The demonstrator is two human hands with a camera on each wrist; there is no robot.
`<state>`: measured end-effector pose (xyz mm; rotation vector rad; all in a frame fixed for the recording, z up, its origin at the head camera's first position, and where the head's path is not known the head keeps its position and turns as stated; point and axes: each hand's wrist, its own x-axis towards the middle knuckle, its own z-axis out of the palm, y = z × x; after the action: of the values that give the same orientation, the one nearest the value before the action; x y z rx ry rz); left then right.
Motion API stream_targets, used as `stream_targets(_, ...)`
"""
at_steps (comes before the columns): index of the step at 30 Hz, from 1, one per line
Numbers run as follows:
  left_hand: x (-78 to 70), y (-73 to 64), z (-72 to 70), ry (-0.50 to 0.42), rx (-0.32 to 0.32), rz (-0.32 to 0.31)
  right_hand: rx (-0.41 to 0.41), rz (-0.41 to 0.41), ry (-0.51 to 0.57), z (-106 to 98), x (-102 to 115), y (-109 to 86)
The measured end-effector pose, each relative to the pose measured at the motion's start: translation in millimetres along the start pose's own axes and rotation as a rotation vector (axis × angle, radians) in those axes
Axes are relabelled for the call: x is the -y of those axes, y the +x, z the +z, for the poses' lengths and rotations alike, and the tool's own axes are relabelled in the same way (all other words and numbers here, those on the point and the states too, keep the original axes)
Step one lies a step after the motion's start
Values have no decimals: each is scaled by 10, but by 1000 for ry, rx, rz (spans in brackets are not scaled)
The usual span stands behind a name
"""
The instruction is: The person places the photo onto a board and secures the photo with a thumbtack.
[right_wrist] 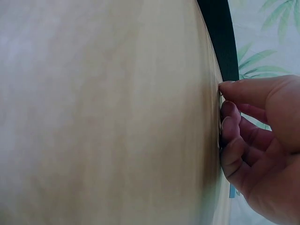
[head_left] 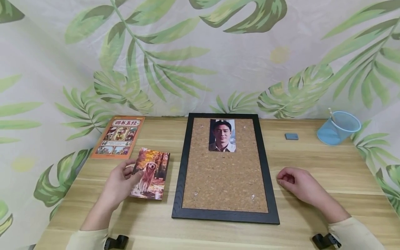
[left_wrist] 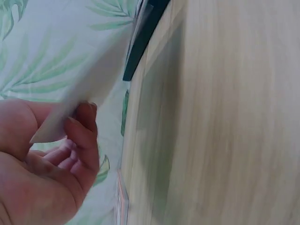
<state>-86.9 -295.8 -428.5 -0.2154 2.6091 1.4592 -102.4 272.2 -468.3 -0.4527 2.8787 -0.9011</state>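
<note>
Table, 2 photos (1 in hand)

A pale covering with green leaves lines the far, left and right sides of the wood-grained table.

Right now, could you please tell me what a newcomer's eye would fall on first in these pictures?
Probably the portrait photo near the top of the black-framed corkboard, mid-table. Next might come the autumn dog picture that the left hand pinches, left of the corkboard. The blue cup stands out at the back right.
</note>
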Motion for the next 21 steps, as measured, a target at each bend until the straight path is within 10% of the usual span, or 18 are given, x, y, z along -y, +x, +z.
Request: stream_targets(21, -293, 31, 583, -11, 62, 303, 13, 29, 40, -78, 70, -36)
